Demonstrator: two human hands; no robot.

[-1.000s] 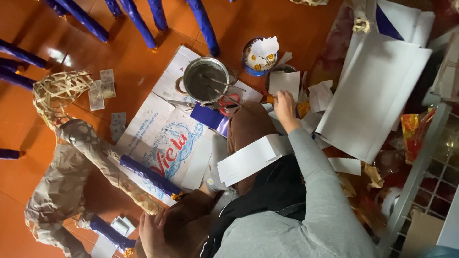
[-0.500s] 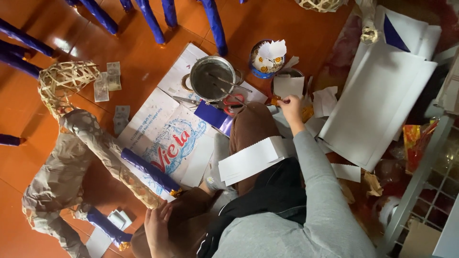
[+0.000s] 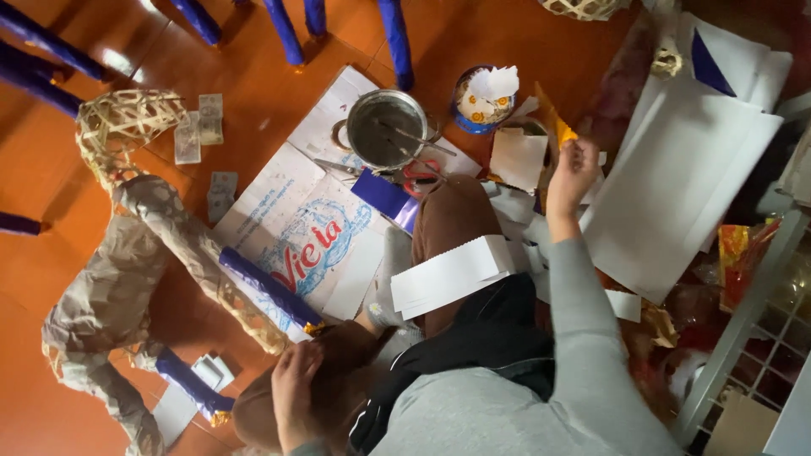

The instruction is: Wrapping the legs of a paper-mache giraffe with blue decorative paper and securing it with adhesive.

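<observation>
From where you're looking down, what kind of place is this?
Probably a home craft corner on an orange floor: a woven-cane animal frame partly covered in paper, a metal pot on flattened cardboard, and white paper sheets all around.

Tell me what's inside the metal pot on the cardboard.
The metal pot holds a dark, murky liquid or paste, with a thin stick or brush handle lying across it and poking over the rim. The bottom of the pot is covered, so anything sunk there cannot be seen.
</observation>
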